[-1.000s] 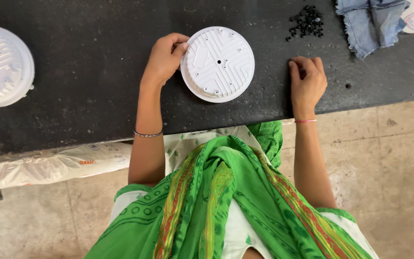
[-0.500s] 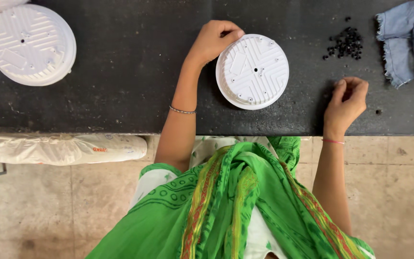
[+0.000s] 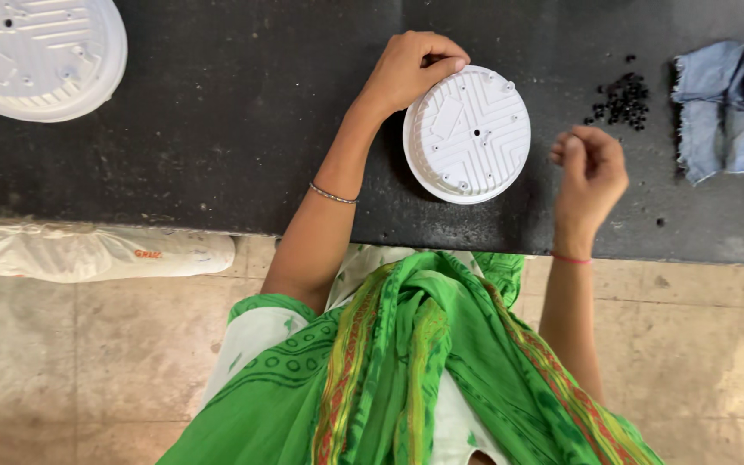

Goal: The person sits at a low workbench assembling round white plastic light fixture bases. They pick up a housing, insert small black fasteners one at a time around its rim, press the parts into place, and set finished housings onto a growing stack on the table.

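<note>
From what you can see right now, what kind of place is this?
Probably a small workshop or assembly bench. A person stands at a dark worktop with identical white round plastic housings on it, a heap of small black screws or similar parts, and a denim rag. The floor is bare stone tile.

White ribbed plastic disc (image 3: 468, 134), black worktop (image 3: 217, 129), black screws (image 3: 620, 100), faded blue denim rag (image 3: 725, 99), green patterned scarf (image 3: 415, 362).

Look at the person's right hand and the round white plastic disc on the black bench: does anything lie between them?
Nothing visible does. The right hand is raised just right of the white disc, with only bare black bench between them. The pile of small black parts lies beyond the hand, not in the gap. The left hand holds the disc's far edge.
</note>
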`<control>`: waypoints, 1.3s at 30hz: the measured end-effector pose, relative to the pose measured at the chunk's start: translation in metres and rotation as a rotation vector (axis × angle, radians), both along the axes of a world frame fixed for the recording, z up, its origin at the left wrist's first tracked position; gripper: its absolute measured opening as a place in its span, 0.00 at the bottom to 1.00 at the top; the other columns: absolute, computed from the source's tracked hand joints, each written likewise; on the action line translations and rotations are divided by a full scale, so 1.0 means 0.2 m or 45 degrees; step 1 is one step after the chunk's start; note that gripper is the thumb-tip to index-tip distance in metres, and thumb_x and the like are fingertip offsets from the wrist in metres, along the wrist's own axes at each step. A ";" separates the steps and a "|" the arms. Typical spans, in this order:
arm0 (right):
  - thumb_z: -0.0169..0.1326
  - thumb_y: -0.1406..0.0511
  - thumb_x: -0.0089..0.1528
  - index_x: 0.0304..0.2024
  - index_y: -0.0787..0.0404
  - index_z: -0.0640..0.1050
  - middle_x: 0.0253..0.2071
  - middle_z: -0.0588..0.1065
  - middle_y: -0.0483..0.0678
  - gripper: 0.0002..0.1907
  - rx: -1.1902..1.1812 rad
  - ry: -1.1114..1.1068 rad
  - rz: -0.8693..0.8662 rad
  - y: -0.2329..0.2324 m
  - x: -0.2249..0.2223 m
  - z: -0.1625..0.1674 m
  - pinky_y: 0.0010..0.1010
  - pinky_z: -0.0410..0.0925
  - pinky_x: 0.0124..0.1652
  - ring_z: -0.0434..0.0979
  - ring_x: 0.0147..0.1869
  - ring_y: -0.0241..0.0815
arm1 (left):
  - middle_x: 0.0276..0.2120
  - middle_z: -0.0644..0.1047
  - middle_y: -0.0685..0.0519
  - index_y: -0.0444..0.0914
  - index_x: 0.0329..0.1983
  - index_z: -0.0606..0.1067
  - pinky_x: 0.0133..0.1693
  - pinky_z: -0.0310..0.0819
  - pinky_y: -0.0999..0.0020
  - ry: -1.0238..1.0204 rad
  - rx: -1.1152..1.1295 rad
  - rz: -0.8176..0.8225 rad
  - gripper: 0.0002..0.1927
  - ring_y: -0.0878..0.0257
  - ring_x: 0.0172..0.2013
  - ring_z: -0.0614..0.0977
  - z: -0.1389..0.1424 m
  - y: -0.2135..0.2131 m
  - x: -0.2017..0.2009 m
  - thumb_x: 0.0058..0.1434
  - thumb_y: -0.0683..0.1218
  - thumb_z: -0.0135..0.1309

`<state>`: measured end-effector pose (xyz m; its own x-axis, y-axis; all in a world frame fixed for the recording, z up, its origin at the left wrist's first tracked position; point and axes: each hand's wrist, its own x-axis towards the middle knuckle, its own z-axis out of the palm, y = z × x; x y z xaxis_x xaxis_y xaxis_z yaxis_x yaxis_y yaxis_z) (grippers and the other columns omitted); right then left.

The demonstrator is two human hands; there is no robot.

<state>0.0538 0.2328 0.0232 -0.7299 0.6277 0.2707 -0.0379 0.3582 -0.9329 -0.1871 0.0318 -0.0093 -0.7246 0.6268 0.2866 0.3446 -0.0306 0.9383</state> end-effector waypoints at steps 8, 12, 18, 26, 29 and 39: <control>0.57 0.74 0.72 0.49 0.70 0.78 0.42 0.79 0.47 0.04 0.409 -0.189 0.181 -0.25 -0.30 0.24 0.22 0.72 0.44 0.77 0.44 0.31 | 0.30 0.85 0.53 0.36 0.39 0.84 0.36 0.79 0.71 0.000 0.028 0.020 0.07 0.67 0.31 0.85 0.03 -0.04 0.00 0.60 0.43 0.63; 0.60 0.73 0.69 0.46 0.69 0.80 0.43 0.78 0.47 0.04 0.572 -0.188 0.228 -0.24 -0.38 0.26 0.23 0.72 0.45 0.78 0.44 0.32 | 0.31 0.85 0.52 0.37 0.39 0.84 0.36 0.78 0.70 0.033 0.067 0.013 0.06 0.65 0.31 0.85 0.02 -0.05 -0.02 0.60 0.43 0.63; 0.61 0.72 0.68 0.46 0.68 0.81 0.40 0.80 0.45 0.04 0.456 -0.289 0.264 -0.20 -0.42 0.22 0.23 0.72 0.45 0.77 0.43 0.31 | 0.31 0.84 0.51 0.37 0.38 0.84 0.36 0.78 0.68 0.074 0.096 0.014 0.06 0.63 0.32 0.86 -0.01 -0.05 -0.03 0.59 0.43 0.64; 0.62 0.73 0.68 0.46 0.68 0.81 0.41 0.81 0.46 0.05 0.497 -0.352 0.354 -0.20 -0.43 0.25 0.24 0.73 0.46 0.80 0.44 0.33 | 0.31 0.84 0.51 0.38 0.37 0.85 0.37 0.79 0.68 0.106 0.104 0.033 0.06 0.62 0.32 0.86 -0.03 -0.06 -0.03 0.59 0.44 0.64; 0.62 0.73 0.68 0.46 0.68 0.81 0.42 0.81 0.47 0.05 0.591 -0.364 0.357 -0.21 -0.44 0.26 0.25 0.73 0.44 0.80 0.43 0.34 | 0.31 0.85 0.52 0.38 0.37 0.85 0.37 0.79 0.68 0.099 0.091 0.042 0.06 0.63 0.32 0.86 -0.04 -0.05 -0.03 0.60 0.44 0.64; 0.62 0.74 0.68 0.46 0.64 0.84 0.43 0.80 0.50 0.05 0.856 -0.224 0.260 -0.30 -0.41 0.25 0.29 0.73 0.40 0.80 0.41 0.39 | 0.31 0.84 0.52 0.38 0.37 0.85 0.36 0.79 0.68 0.079 0.092 0.036 0.06 0.63 0.31 0.86 -0.05 -0.06 -0.03 0.60 0.44 0.64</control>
<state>-0.0284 0.1722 0.0723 -0.8831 0.2130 0.4180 -0.0351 0.8585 -0.5117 -0.1938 0.0198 -0.0194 -0.7210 0.5826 0.3751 0.4037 -0.0868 0.9108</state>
